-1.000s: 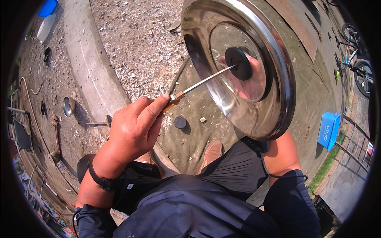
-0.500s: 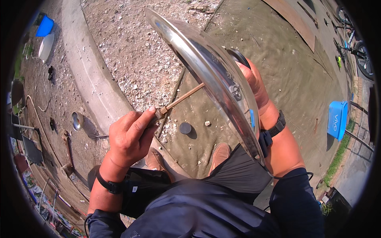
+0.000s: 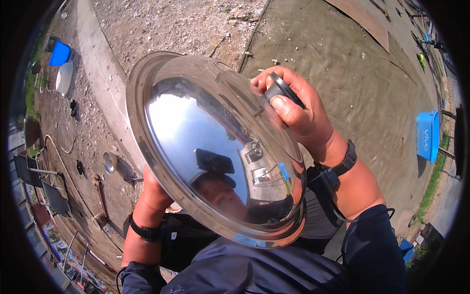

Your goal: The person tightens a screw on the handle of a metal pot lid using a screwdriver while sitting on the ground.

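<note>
A shiny domed metal lid (image 3: 188,122) fills the middle of the head view, tilted with its polished outer face toward me. At its far right side my right hand (image 3: 308,115) is closed round the lid's black knob (image 3: 289,93), thumb on the near side. My left hand (image 3: 155,190) is behind the lid's lower left rim; only its wrist end shows. Its fingers, and anything in them, are hidden by the lid. Reflections of sky and a building cover the dome.
A blue tub (image 3: 59,53) and white container (image 3: 64,78) lie far left. Nearer are a metal bowl (image 3: 110,162), a long-handled mallet (image 3: 100,219) and a dark chair (image 3: 56,198). A blue bucket (image 3: 427,136) stands at the right; a pale concrete strip (image 3: 100,73) crosses the gravel.
The lid has turned from nearly edge-on to showing its dome, and moved left over my left hand. The brown rod that hand held against the lid's inside is now hidden.
</note>
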{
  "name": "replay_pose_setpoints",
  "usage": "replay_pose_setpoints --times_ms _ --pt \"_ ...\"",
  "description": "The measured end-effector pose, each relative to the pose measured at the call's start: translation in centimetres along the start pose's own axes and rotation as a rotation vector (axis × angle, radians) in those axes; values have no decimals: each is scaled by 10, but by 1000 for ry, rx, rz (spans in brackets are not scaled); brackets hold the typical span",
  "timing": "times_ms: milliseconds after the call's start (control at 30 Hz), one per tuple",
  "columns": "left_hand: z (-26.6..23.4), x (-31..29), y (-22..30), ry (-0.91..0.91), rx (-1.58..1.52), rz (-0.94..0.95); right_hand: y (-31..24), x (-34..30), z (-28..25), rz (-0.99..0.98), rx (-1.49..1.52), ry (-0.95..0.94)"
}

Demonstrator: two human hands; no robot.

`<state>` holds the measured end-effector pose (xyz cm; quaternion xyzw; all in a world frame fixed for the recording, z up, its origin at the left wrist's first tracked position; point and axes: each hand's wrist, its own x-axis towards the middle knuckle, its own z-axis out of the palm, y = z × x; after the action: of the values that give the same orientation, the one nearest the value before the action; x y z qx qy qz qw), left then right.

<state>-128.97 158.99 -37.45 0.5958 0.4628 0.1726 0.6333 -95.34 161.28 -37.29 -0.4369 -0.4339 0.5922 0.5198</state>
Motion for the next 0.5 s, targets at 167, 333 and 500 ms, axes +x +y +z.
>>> replay_pose_setpoints --times_ms 167,333,500 --pt "8 9 12 -119 -298 -253 -6 -7 5 -365 -439 -63" --pt "4 19 1 -449 65 -283 -14 -14 15 -595 -463 -137" --pt "48 14 -18 -35 247 173 -20 -22 26 -617 -408 -138"
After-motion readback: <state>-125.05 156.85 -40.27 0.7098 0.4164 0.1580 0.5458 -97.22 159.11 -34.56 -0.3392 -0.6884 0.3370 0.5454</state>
